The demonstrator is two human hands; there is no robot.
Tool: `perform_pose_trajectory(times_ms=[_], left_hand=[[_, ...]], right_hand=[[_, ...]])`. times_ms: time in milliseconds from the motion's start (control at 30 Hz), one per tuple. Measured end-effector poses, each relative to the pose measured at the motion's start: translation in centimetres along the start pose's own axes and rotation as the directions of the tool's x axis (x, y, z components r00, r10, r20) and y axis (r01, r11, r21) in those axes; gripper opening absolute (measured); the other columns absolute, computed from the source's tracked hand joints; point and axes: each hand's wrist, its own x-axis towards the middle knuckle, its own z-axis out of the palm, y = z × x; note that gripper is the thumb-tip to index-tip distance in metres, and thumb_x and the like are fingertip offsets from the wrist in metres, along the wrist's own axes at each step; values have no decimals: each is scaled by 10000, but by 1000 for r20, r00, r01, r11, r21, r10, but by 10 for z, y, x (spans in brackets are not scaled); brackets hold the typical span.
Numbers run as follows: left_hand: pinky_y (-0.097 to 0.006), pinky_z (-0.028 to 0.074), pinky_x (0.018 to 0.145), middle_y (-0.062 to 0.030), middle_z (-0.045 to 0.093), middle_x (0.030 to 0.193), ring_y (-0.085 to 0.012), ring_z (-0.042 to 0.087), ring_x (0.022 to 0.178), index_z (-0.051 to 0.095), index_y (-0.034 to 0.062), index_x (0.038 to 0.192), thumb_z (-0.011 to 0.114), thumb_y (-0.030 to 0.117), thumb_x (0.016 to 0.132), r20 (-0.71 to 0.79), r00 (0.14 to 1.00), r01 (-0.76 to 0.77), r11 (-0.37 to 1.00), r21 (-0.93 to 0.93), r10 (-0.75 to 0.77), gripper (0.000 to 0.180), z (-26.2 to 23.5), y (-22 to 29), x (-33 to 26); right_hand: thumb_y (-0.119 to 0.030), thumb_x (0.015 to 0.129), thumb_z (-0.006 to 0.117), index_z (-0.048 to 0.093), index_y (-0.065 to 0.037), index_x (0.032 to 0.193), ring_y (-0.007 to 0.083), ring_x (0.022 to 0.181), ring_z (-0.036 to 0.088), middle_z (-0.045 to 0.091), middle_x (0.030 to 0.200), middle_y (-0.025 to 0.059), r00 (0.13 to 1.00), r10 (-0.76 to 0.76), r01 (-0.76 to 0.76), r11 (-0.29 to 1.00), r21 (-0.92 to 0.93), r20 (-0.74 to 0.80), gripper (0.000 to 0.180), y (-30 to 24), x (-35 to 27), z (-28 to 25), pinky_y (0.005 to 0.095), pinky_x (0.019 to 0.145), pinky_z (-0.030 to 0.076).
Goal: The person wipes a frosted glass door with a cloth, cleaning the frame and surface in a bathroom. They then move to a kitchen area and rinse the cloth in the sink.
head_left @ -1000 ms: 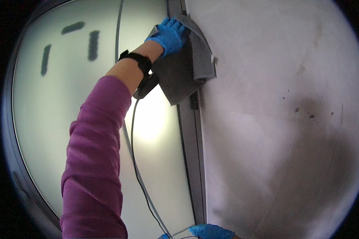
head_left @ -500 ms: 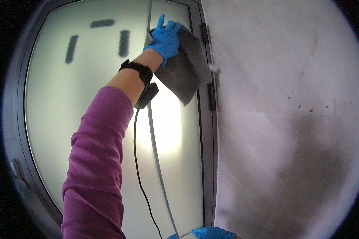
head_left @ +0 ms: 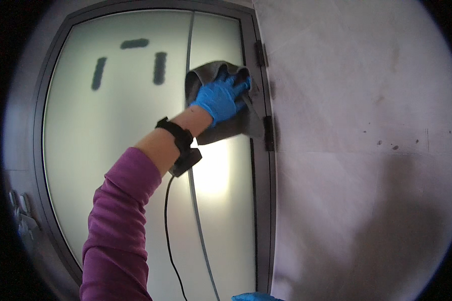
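Note:
My left hand (head_left: 220, 102), in a blue glove, presses a dark grey cloth (head_left: 223, 131) against the right part of a frosted glass panel (head_left: 110, 135). Its fingers lie partly spread over the bunched cloth, with folds rising around the fingertips. A black strap with a small box (head_left: 187, 160) circles my left wrist, below a purple sleeve. Only a blue-gloved sliver of my right hand (head_left: 257, 297) shows at the bottom edge; its fingers and anything in them are hidden.
A dark frame (head_left: 264, 200) with black hinges (head_left: 268, 133) borders the glass. To the right stands a pale, stained wall (head_left: 331, 110). A black cable (head_left: 168, 236) hangs from the wrist box. Dark oblong marks (head_left: 159, 68) show on the glass; small light-coloured fixtures (head_left: 24, 203) sit at far left.
My left hand has moved down the glass with the cloth, which hung lower and now bunches around the fingers. The view has shifted slightly, and less of my right hand shows.

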Motion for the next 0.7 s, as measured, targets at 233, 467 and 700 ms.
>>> perform_pose_trajectory(times_ms=[233, 467, 700], left_hand=[[-462, 312, 1116, -135, 351, 1485, -335, 390, 1329, 353, 219, 1448, 447, 401, 947, -8, 960, 277, 940, 201, -281, 541, 21, -57, 75], [-462, 203, 1175, -73, 256, 1550, -312, 279, 1406, 253, 252, 1500, 331, 389, 973, 224, 963, 108, 977, 186, -149, 550, 27, -61, 115], [-464, 176, 1190, -47, 194, 1571, -321, 231, 1424, 226, 293, 1502, 296, 336, 990, 222, 959, 157, 982, 102, -176, 519, 59, -92, 181]], right_hand=[[-239, 967, 543, 608, -21, 1185, 246, 932, 655, 678, 1030, 171, 996, -87, 90, 994, 67, -34, 315, 33, -2, -5, 365, 835, 499], [-248, 968, 541, 596, -26, 1206, 247, 966, 643, 664, 1067, 167, 997, -78, 80, 993, 88, -21, 330, 36, 18, -26, 360, 860, 489], [-257, 969, 538, 584, -31, 1226, 248, 1000, 630, 650, 1104, 164, 999, -50, 51, 991, 120, -12, 345, 31, 34, -51, 354, 885, 479]])
